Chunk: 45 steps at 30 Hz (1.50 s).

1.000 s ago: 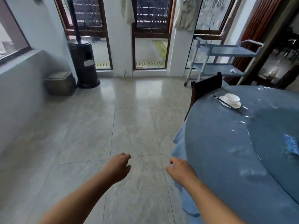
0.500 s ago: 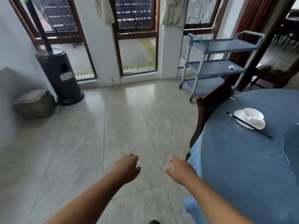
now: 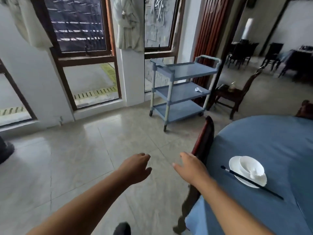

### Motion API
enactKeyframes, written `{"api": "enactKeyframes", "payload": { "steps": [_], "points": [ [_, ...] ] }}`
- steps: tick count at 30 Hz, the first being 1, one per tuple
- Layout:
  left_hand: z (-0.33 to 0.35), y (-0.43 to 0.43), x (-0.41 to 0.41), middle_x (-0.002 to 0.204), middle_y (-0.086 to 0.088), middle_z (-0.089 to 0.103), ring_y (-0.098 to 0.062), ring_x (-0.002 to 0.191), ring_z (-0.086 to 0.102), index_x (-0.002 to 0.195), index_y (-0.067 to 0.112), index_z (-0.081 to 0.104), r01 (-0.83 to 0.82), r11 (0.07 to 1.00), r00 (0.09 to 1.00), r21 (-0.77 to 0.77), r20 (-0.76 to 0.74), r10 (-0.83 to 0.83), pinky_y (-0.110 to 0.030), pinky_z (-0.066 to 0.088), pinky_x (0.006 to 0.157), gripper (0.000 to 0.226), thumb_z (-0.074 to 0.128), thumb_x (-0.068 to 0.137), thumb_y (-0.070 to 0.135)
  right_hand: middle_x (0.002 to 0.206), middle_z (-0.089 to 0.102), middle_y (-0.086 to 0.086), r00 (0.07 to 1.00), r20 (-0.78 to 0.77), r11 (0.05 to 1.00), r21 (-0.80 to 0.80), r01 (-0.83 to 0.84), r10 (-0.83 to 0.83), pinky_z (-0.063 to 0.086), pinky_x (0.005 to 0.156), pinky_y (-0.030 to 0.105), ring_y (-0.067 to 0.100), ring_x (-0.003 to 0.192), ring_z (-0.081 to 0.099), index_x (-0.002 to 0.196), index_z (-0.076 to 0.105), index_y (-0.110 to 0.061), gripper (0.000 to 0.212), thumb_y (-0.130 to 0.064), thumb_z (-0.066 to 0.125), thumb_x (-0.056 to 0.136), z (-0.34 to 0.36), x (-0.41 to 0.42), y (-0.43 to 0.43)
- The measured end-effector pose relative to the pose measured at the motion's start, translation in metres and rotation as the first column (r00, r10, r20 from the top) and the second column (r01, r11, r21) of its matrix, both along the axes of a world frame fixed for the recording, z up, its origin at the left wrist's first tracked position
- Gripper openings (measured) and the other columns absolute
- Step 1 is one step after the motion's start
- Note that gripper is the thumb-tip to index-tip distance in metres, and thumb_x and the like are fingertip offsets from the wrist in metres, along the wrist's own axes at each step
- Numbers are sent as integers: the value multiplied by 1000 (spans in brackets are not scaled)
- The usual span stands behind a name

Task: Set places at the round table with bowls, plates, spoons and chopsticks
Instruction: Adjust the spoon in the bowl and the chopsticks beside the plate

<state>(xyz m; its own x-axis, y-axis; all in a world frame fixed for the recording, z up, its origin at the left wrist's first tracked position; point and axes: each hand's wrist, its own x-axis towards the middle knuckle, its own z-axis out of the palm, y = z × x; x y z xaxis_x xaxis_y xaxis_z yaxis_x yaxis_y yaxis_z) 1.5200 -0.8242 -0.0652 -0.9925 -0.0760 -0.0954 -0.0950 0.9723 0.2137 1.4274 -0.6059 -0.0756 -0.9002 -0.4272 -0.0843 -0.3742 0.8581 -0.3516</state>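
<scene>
Both forearms reach forward from the bottom of the view, roughly side by side, palms turned down. The left hand [image 3: 135, 168] hangs over the tiled floor [image 3: 81, 158] with its fingers loosely curled and holds nothing. The right hand [image 3: 192, 168] is spread and relaxed, thumb out toward the left, and also holds nothing. It lies in front of the top rail of a dark wooden chair [image 3: 205, 138]; whether it touches the rail cannot be told. The chair stands tucked against the near-left edge of the round bench [image 3: 274, 141], which is covered in a blue cloth that hangs down below the right forearm. A wide stretch of floor lies to the left and ahead of the hands, running up to the windows. Beyond the chair, a blue three-shelf cart [image 3: 179, 89] stands on the floor by the window, with a small white thing [image 3: 198, 90] on its middle shelf. On the bench, to the right of the right hand and apart from it, one place is laid: a white plate [image 3: 234, 167] near the bench edge, a white bowl [image 3: 249, 165] sitting on it, and dark chopsticks [image 3: 264, 189] lying across the plate's near rim.
</scene>
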Motion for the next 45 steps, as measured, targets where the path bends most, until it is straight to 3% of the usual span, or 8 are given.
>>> {"api": "enactKeyframes", "payload": {
  "steps": [5,9,15,19,24,29,37,45],
  "points": [
    [9,-31,-169,124,-9,63,-30,113,62,128,10,55,236,972,972,26,-29,-235,-39,53,89,45,54,95,40,124,56,9,962,-4,961,-38,273,-274,51,92,41,30,113,57,120,56,-10,51,-52,54,90,0,-106,-20],
    [18,-21,-281,123,-10,63,-30,111,62,129,10,56,413,910,910,45,11,-414,-40,53,93,46,54,94,41,113,59,9,874,77,875,-37,483,-480,51,88,39,30,104,61,104,58,-12,36,-45,58,90,-5,-158,-15],
    [24,50,-417,124,-8,62,-28,113,60,130,13,56,645,762,761,61,37,-647,-40,53,94,45,54,94,40,132,57,6,697,85,699,-2,715,-712,48,97,39,28,124,54,127,54,-13,50,-49,53,92,-7,-228,42],
    [15,118,-484,122,-8,63,-30,111,62,122,13,58,755,649,647,93,55,-761,-41,53,91,38,52,91,35,129,58,6,566,80,564,-44,825,-821,49,94,40,28,122,55,121,56,-14,48,-51,52,91,-22,-266,88],
    [-6,202,-520,129,-8,60,-30,118,59,125,16,54,875,476,461,85,156,-874,-39,50,97,39,51,93,39,119,62,5,368,98,364,-51,930,-925,50,84,37,27,111,60,112,57,-16,41,-50,54,89,-36,-269,134],
    [-26,281,-520,139,-10,57,-28,128,54,133,12,55,947,269,241,177,167,-956,-34,44,104,47,57,94,38,135,57,7,142,171,140,-24,990,-975,44,102,35,26,125,54,134,52,-15,50,-44,54,94,-44,-229,170],
    [-79,384,-508,138,-6,58,-26,126,55,135,17,54,957,22,-58,288,266,-962,-39,45,104,44,56,95,36,126,57,10,-194,270,-198,10,980,-943,45,97,34,29,119,56,129,56,-12,45,-40,61,93,-71,-175,186],
    [-134,410,-502,138,-12,55,-32,117,61,150,19,38,829,159,-60,537,369,-928,-46,54,95,57,58,97,21,94,69,3,-429,442,-498,-46,866,-788,49,70,30,22,84,65,111,62,-18,30,-41,63,92,-113,-181,183]
  ]
}}
